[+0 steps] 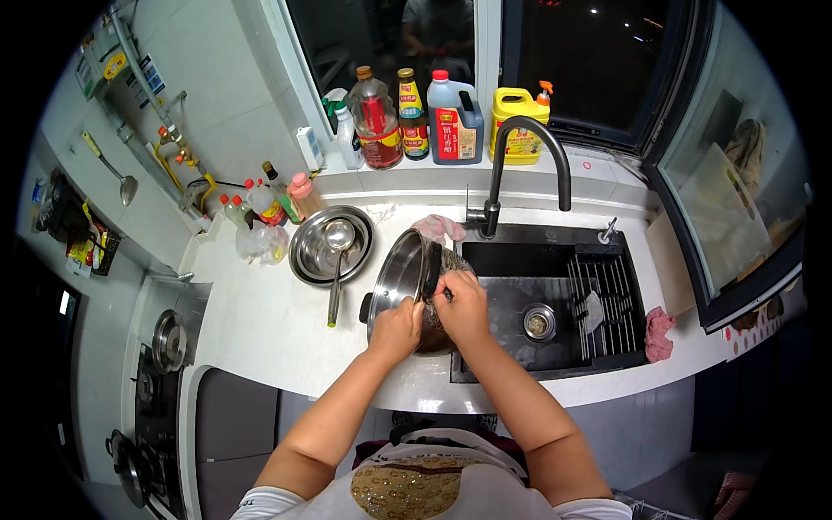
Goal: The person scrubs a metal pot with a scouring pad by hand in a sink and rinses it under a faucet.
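Note:
A steel pot (400,267) with black handles stands tilted on its side where the counter meets the sink's left edge. My left hand (399,329) is closed on the near part of its rim. Beside the pot's upper black handle (432,269), my right hand (462,305) has its fingers bent together at the pot's outer side. A small dark bit shows at those fingertips, but I cannot make out what it is. Left of the pot, a ladle (338,238) rests in a steel bowl (303,256), its handle hanging over the rim.
The black sink (511,338) has a drying rack (598,303) on its right and a dark tap (568,186) over it. Pink cloths (440,228) lie behind the pot and at the right edge. Several bottles (455,121) line the windowsill. An open window (737,165) juts in at right.

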